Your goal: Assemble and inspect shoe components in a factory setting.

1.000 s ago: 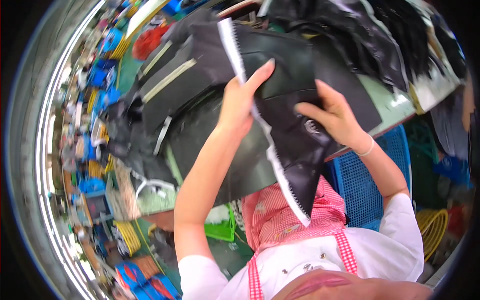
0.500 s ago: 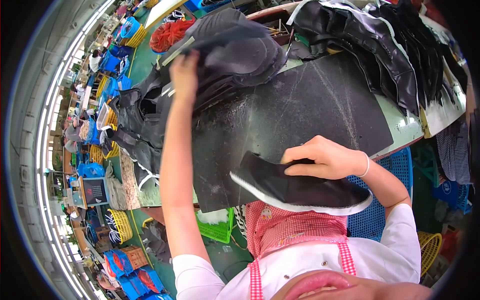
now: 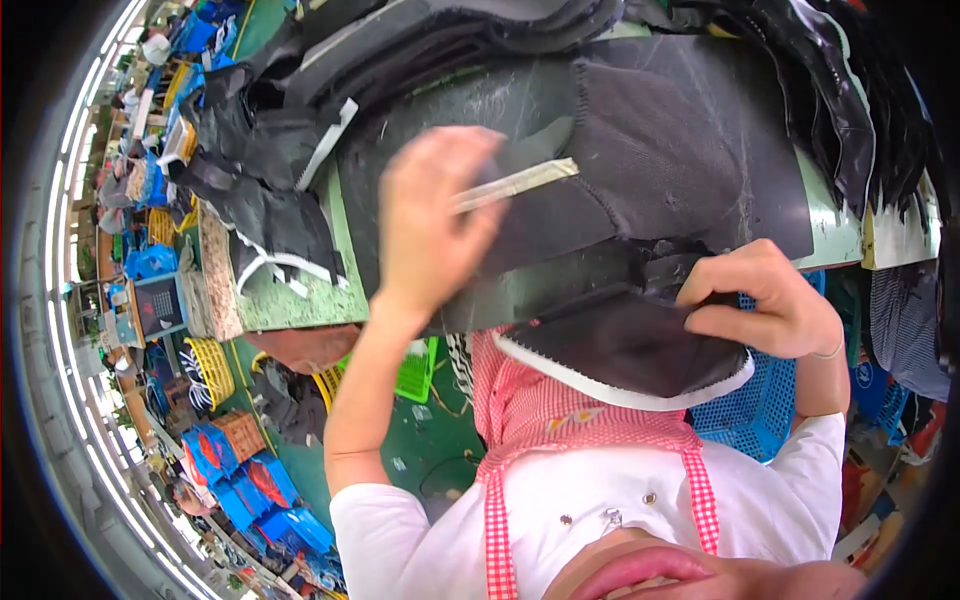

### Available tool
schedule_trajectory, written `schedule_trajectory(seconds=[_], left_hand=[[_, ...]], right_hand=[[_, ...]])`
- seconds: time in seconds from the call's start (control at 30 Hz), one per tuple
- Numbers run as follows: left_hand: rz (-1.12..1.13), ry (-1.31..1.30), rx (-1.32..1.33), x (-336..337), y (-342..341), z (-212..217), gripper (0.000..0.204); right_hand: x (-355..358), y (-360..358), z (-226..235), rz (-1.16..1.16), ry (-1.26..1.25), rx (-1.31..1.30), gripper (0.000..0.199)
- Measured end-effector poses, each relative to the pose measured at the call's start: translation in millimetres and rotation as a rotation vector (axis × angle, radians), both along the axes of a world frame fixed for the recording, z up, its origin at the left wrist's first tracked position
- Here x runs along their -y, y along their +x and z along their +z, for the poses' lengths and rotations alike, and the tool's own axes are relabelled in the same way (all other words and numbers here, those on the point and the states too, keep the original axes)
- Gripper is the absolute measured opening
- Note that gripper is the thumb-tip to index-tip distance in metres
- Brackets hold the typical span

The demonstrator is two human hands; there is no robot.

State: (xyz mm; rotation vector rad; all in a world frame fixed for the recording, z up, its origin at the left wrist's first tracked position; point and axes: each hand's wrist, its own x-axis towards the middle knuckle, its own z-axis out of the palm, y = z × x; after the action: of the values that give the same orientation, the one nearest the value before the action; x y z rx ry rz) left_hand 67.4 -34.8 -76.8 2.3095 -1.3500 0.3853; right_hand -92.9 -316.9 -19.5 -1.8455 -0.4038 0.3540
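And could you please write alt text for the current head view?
A person's right hand pinches a white-edged black piece at the near edge of a dark mat, while the blurred left hand is at a pale strip across a flat dark piece on the mat. More black pieces lie beyond.

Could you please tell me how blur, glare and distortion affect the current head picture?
Head view: blur softens the left hand, while the right hand looks sharper; same view: bright highlights streak the black pieces at upper right; same view: fisheye distortion bows the ceiling lights along the left rim.
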Motion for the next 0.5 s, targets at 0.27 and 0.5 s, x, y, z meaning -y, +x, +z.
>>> schedule_trajectory(seconds=[0.27,0.5], left_hand=[[0.576,0.206,-0.544,-78,6,-27,0.042],[0.283,-0.656,-1.262,-51,-26,1,0.021]], right_hand=[[-43,25,-10,-0.136,0.126,-0.138,0.014],[-76,51,9,-0.056,0.177,0.037,0.013]])
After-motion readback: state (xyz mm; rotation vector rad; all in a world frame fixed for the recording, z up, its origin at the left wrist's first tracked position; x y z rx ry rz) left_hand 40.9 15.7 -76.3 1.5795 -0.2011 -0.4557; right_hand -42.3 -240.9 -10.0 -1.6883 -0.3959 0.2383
